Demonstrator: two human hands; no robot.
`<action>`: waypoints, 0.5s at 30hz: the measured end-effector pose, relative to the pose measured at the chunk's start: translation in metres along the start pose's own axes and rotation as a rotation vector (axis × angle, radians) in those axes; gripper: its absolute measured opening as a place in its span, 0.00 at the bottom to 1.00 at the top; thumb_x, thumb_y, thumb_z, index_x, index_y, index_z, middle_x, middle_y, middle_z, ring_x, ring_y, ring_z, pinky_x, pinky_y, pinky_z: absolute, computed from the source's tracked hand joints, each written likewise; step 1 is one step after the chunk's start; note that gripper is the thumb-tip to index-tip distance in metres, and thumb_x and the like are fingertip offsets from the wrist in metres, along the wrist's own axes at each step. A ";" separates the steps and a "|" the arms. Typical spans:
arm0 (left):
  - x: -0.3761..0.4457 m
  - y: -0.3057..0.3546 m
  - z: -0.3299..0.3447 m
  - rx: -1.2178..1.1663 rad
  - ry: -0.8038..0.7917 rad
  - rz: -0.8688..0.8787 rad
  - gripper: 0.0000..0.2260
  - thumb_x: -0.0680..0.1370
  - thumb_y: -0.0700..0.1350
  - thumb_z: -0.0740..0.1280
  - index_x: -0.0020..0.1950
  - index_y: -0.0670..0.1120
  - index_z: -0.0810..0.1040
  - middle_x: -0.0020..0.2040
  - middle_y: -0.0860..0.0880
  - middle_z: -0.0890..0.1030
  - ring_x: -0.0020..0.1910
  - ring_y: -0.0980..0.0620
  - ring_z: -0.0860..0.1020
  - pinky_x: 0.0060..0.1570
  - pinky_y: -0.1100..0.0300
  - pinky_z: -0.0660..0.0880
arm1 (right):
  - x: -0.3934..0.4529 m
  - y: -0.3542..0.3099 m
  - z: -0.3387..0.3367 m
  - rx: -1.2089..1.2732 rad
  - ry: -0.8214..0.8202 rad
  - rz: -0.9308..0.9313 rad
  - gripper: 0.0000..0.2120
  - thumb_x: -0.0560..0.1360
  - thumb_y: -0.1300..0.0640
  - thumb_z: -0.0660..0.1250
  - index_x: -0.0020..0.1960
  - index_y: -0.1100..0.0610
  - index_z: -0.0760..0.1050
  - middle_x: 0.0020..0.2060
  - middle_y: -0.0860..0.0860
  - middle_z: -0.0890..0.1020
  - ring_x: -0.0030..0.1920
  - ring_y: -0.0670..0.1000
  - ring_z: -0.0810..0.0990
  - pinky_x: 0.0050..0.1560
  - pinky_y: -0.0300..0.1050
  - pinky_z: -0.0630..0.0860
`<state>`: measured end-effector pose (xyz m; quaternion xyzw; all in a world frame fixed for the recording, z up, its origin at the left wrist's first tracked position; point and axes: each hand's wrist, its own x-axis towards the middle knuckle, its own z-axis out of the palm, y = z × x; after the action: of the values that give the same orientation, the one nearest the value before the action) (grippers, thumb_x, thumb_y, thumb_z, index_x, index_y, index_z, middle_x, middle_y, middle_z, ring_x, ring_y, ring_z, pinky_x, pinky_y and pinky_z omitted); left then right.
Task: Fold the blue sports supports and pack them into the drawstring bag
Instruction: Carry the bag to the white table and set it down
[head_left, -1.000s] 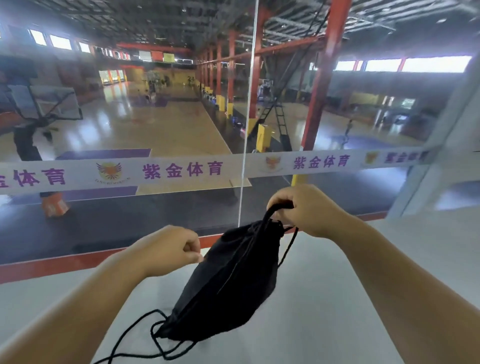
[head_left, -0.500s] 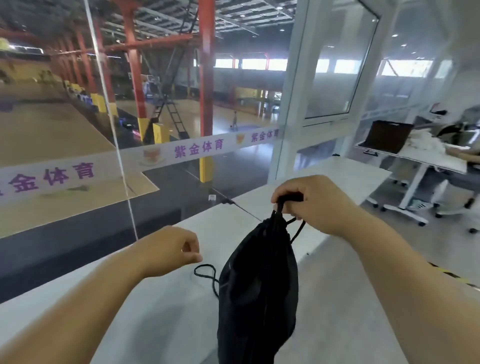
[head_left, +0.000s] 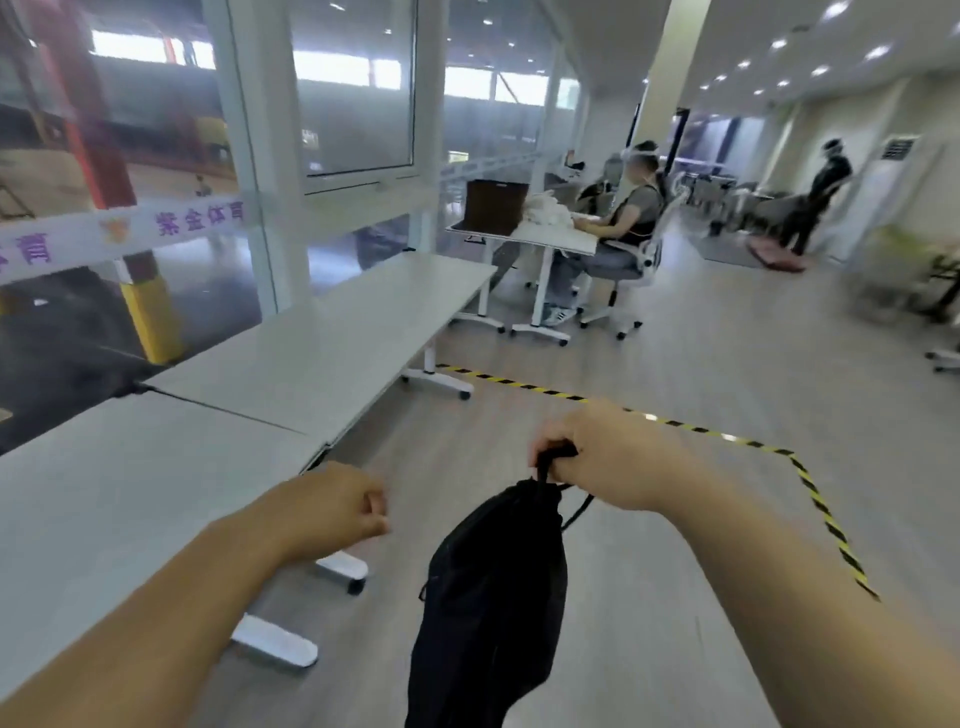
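Observation:
A black drawstring bag (head_left: 493, 587) hangs in the air in front of me, its mouth cinched tight. My right hand (head_left: 608, 457) grips the cords at the top of the bag and carries its weight. My left hand (head_left: 332, 506) is held out to the left of the bag, apart from it, with its fingers curled into a fist and nothing in it. No blue sports supports are visible; the bag's inside is hidden.
White tables (head_left: 322, 353) run along the glass wall on my left. Yellow-black tape (head_left: 810, 493) marks the wooden floor. A person (head_left: 628, 218) sits at a far desk (head_left: 550, 239); another person (head_left: 821, 197) stands at the back right.
The view has swung right from the glass wall and table to the open floor. The bag has lifted off the table and now hangs from my right hand. My left hand stays fisted.

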<state>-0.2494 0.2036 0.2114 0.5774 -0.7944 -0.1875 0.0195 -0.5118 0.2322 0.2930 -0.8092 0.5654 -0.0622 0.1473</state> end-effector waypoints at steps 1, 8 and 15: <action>0.011 0.019 0.008 0.009 -0.015 0.034 0.06 0.75 0.53 0.66 0.46 0.52 0.80 0.44 0.55 0.80 0.40 0.59 0.75 0.43 0.62 0.72 | -0.012 0.019 -0.001 0.001 0.002 0.045 0.11 0.74 0.64 0.64 0.51 0.54 0.81 0.41 0.45 0.80 0.35 0.36 0.73 0.37 0.24 0.69; 0.088 0.147 0.053 0.111 -0.141 0.297 0.09 0.76 0.54 0.65 0.50 0.50 0.79 0.42 0.57 0.76 0.44 0.57 0.74 0.44 0.62 0.69 | -0.097 0.143 0.000 0.097 0.056 0.363 0.09 0.74 0.63 0.65 0.49 0.51 0.80 0.42 0.44 0.79 0.40 0.43 0.76 0.34 0.29 0.68; 0.167 0.283 0.095 0.189 -0.272 0.512 0.08 0.76 0.55 0.65 0.48 0.52 0.78 0.45 0.57 0.78 0.47 0.54 0.77 0.49 0.58 0.74 | -0.178 0.256 -0.003 0.163 0.101 0.699 0.09 0.74 0.63 0.65 0.47 0.51 0.79 0.43 0.47 0.81 0.47 0.50 0.80 0.44 0.44 0.77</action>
<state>-0.5859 0.1499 0.1826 0.3273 -0.9233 -0.1775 -0.0944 -0.8048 0.3167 0.2282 -0.5485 0.8076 -0.0928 0.1958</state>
